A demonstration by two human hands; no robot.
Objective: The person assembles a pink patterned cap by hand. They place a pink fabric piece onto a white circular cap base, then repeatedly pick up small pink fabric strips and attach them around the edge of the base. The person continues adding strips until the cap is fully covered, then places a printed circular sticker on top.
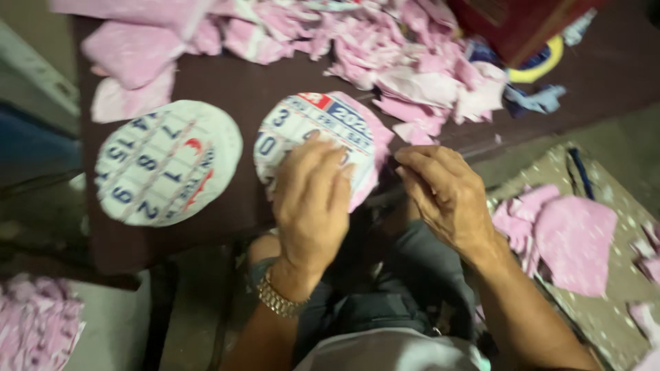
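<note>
Fingers (323, 161) of my left hand (313, 206) lie spread and flat on top of a round stack of paper discs (313, 127), pressing down on it rather than curling around it. Beside them, my right hand (440, 196) has its fingers bent and drawn together at the stack's right edge, where pink paper shows under the top sheet; whether they actually pinch a sheet I cannot tell, as the view is blurred.

Its top disc is white, cut from a calendar page, with blue numerals, a grid of lines and a red patch near the upper rim. It sits at the near edge of the dark table (234, 75), just above my lap.

To the left, well apart from my hands, lies a second round disc (168, 161) of the same printed kind. Pink paper scraps (385, 48) are heaped across the far side of the table. A metal watch (278, 299) is on my left wrist.
</note>
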